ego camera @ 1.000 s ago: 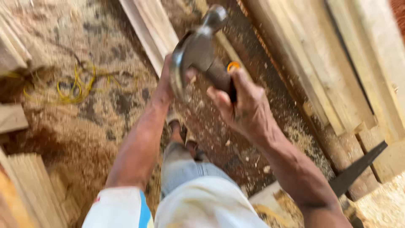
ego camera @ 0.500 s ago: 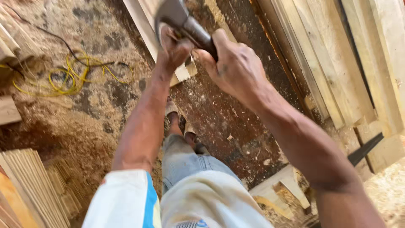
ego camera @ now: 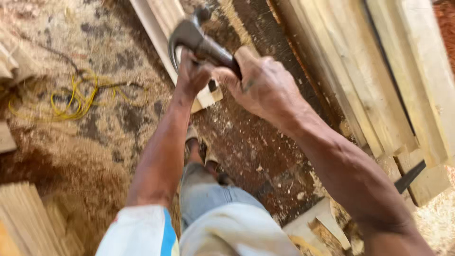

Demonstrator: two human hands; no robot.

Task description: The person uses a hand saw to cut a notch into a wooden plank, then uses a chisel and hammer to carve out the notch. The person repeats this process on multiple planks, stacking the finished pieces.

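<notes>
A claw hammer [ego camera: 189, 34] with a dark metal head and dark handle is held up in front of me over the floor. My right hand [ego camera: 263, 85] is wrapped around its handle just behind the head. My left hand [ego camera: 192, 73] is closed just under the hammer head, touching it; whether it pinches something small there is hidden by the fingers. Below the hands lies a pale wooden plank [ego camera: 161, 23], its cut end beside my left wrist. My legs and sandalled feet [ego camera: 201, 151] are on the dark floor beneath.
Long pale planks [ego camera: 360, 66] are stacked along the right. A yellow cord [ego camera: 71, 102] lies tangled in sawdust at the left. More cut boards [ego camera: 28, 218] sit at the lower left, wood offcuts [ego camera: 322, 223] at the lower right, a dark flat bar [ego camera: 410, 176] beside them.
Both hands stayed together on the hammer. A second ago the hammer head faced me with the left hand cupping it; now the head points away to the upper left and the grip is tighter.
</notes>
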